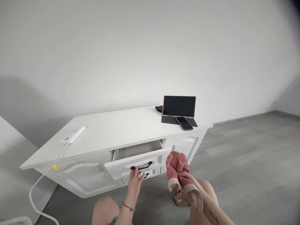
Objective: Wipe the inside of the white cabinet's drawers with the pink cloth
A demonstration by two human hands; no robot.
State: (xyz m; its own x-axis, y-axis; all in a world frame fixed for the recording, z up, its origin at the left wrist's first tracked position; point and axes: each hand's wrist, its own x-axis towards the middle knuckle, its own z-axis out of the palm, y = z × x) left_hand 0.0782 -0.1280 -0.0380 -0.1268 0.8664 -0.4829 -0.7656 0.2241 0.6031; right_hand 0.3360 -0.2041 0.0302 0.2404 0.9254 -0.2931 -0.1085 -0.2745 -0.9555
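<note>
A low white cabinet (112, 131) stands against the wall, its upper middle drawer (122, 167) pulled partly out. My left hand (135, 179) reaches up to the drawer's black handle (142, 166), fingertips touching it from below. My right hand (185, 184) holds a red and beige cloth (176, 167) just right of the drawer front, above my knee. A second black handle on the drawer below is partly hidden by my left hand.
On the cabinet top lie a white power bank (73, 135) with a white cable (37, 184) trailing to the floor at left, and a propped tablet (179, 107) with a phone (184, 123) at right. Grey floor stretches to the right.
</note>
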